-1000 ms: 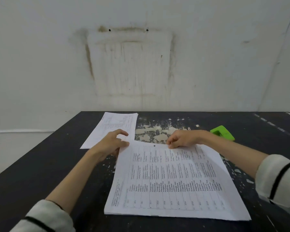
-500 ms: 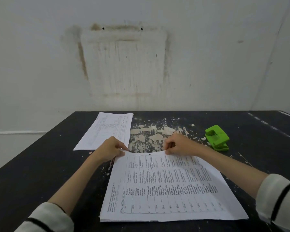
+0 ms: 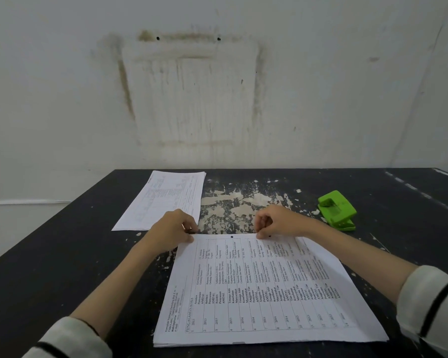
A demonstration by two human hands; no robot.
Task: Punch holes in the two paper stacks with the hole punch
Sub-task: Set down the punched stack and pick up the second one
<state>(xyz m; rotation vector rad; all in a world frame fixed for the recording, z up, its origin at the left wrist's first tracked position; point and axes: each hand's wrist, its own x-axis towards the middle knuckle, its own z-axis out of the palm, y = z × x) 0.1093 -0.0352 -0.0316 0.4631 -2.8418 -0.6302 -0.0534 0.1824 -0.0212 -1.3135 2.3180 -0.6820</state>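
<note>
A printed paper stack point(image 3: 264, 288) lies flat in front of me on the black table, with punched holes showing along its far edge. My left hand point(image 3: 172, 229) pinches the stack's far left corner. My right hand point(image 3: 277, 222) pinches the far edge right of the middle. A second paper stack point(image 3: 163, 200) lies further back on the left, untouched. The green hole punch point(image 3: 337, 210) stands on the table to the right, beyond my right forearm, with no hand on it.
The black table point(image 3: 49, 267) has worn, flaking paint in its middle point(image 3: 233, 205). A stained white wall point(image 3: 192, 99) rises right behind the table's far edge.
Both hands have drawn the near stack toward me, and it now lies flatter. The hole punch and the far stack have stayed in place.
</note>
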